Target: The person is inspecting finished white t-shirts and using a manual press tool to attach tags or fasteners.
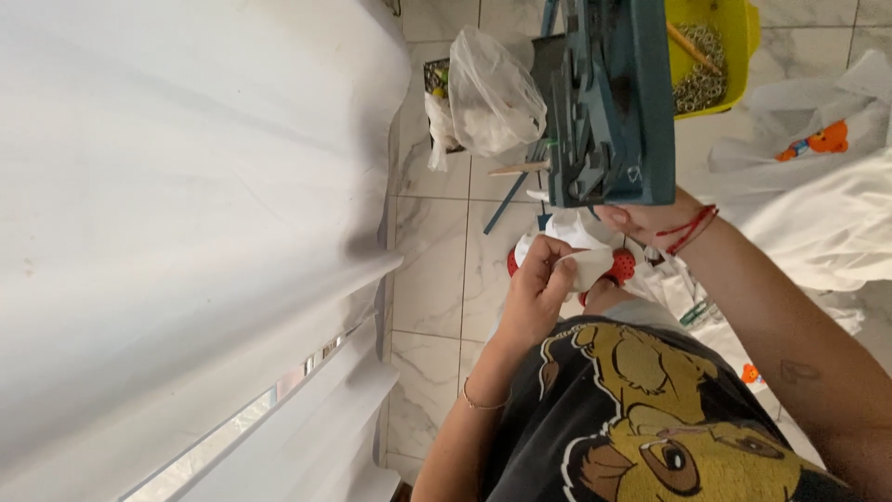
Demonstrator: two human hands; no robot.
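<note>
My left hand [539, 290], a thin bracelet on its wrist, pinches a small white cloth piece [587, 265] with a red dotted part [621, 267]. My right hand [641, 219], with a red string on the wrist, holds the same piece from the other side, just under a teal metal press machine [609, 102]. Both hands are close together in front of my dark shirt with a yellow cartoon lion [650, 418]. The fingers of the right hand are partly hidden by the machine.
A large white cloth [186, 204] fills the left side. A clear plastic bag of white bits [492, 93] lies by the machine on the marble tile floor [437, 270]. A yellow tub of metal rings [708, 56] and white printed fabric [818, 177] lie to the right.
</note>
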